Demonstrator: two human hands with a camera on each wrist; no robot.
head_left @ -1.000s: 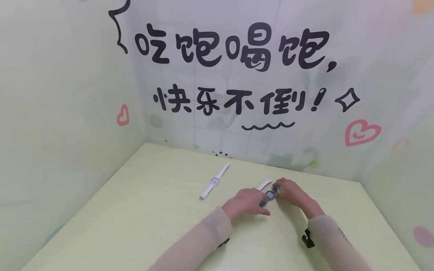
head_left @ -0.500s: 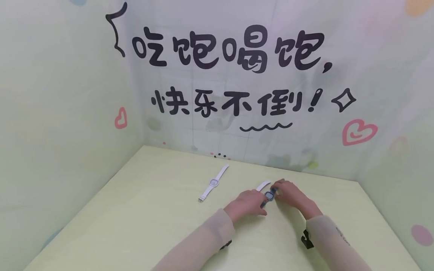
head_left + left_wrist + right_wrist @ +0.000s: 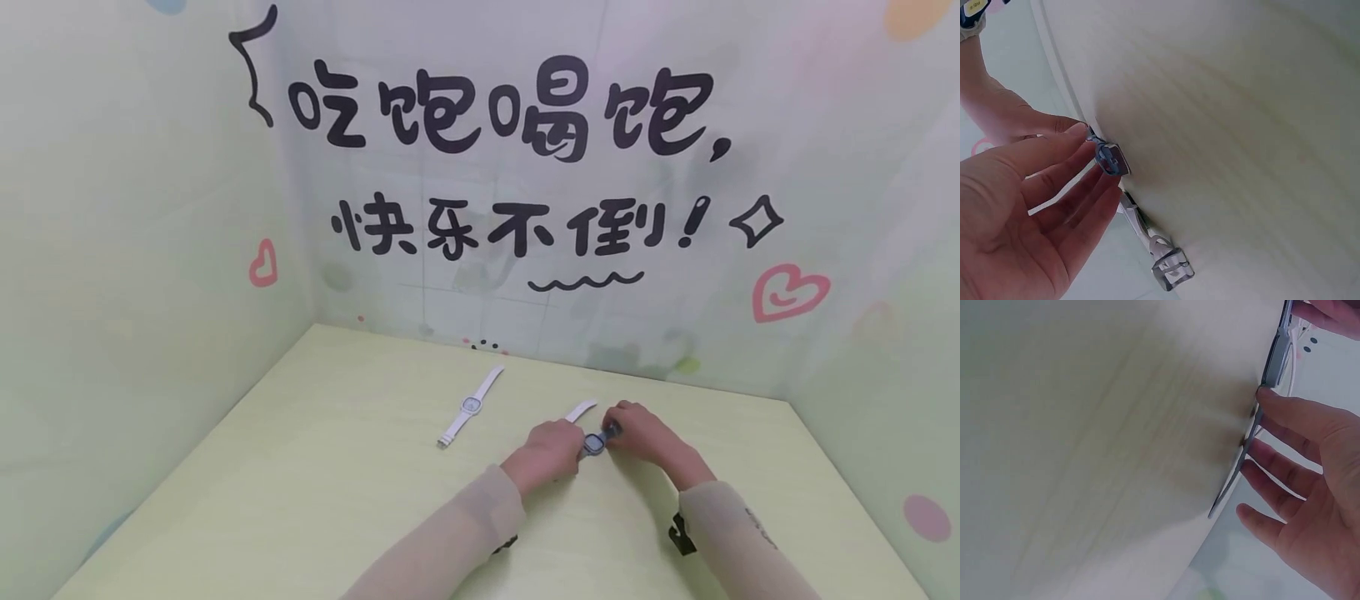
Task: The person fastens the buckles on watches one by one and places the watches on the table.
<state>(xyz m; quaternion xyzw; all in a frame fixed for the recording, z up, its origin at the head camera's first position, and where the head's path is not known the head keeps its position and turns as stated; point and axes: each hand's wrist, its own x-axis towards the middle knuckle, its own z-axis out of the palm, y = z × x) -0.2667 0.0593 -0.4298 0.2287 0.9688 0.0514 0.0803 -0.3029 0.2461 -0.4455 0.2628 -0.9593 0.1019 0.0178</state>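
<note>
A blue wristwatch [image 3: 595,443] lies low over the table between my two hands. My left hand [image 3: 547,454] pinches its buckle end; the blue buckle [image 3: 1110,159] shows at the thumb and fingertips in the left wrist view. With thumb and fingers, my right hand [image 3: 643,433] holds the other strap [image 3: 1232,478], close to the case [image 3: 1279,356]. Behind the left hand lies a white wristwatch [image 3: 581,410], mostly hidden in the head view; its buckle [image 3: 1172,269] shows in the left wrist view. Farther left, another white wristwatch [image 3: 471,406] lies flat, face up.
The pale yellow table [image 3: 300,475] runs back to a printed cloth wall [image 3: 420,308] with black lettering. Side walls stand at left and right. A dark strap piece [image 3: 681,535] shows under the right sleeve.
The blue watch has shifted slightly toward me, and its right strap is turned more. My left thumb has drawn in toward the strap. The white watches have stayed where they were.
</note>
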